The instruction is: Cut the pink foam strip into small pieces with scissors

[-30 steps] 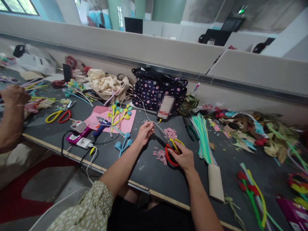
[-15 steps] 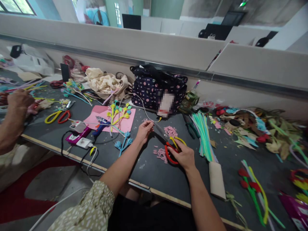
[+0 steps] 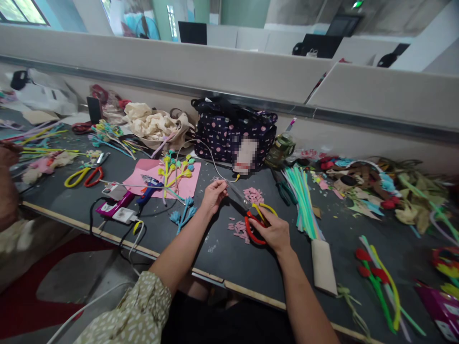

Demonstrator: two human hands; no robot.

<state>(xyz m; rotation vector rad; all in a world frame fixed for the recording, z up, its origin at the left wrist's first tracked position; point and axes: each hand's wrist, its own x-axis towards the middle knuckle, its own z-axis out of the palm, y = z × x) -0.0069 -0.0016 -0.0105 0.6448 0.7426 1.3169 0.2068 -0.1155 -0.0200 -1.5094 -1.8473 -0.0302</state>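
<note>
My right hand (image 3: 275,232) grips a pair of scissors (image 3: 248,223) by their red and yellow handles, with the blades pointing away toward my left hand. The fingers of my left hand (image 3: 215,196) are pinched together near the blade tips; whatever they hold is too small to make out. Two piles of short pink pieces lie by the scissors, one pink pile (image 3: 253,195) beyond them and another pink pile (image 3: 239,230) on the near side. A blue flower-like stem (image 3: 183,215) rests left of my left forearm.
A dark patterned bag (image 3: 229,129) stands against the partition. Green pliers (image 3: 284,188) and a bundle of pastel stems (image 3: 300,200) lie to the right. Leftward are a pink sheet (image 3: 193,184), a blue glue gun (image 3: 148,191), other scissors (image 3: 93,176) and a co-worker's arm (image 3: 7,186).
The co-worker's hand at the far left has drawn back toward the frame's edge. The view has shifted slightly; my hands and the scissors have hardly moved.
</note>
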